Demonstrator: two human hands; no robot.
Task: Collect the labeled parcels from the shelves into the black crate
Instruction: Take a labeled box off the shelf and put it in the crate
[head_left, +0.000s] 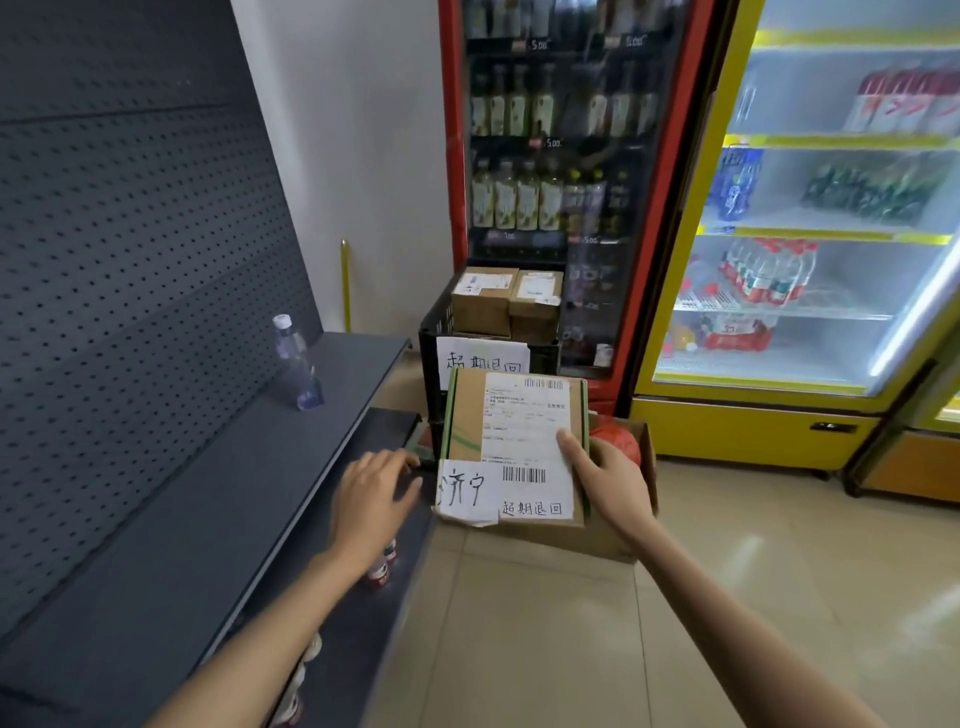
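Observation:
My right hand (610, 475) grips a flat cardboard parcel (511, 447) by its right edge, thumb on the white shipping label. The parcel carries a barcode and handwritten paper notes and hangs in the air between me and the black crate (434, 332). The crate stands on the floor against a red drinks fridge, with a handwritten paper sign on its front. Two brown labeled parcels (483, 299) sit inside it side by side. My left hand (371, 499) hovers over the edge of the grey shelf (208, 499), fingers apart and holding nothing.
A clear plastic bottle (298, 364) stands on the grey shelf. Small red-capped bottles (382, 569) line a lower shelf edge. An open cardboard box (631, 488) with something red inside sits on the floor under the parcel. A yellow fridge (753, 421) stands to the right.

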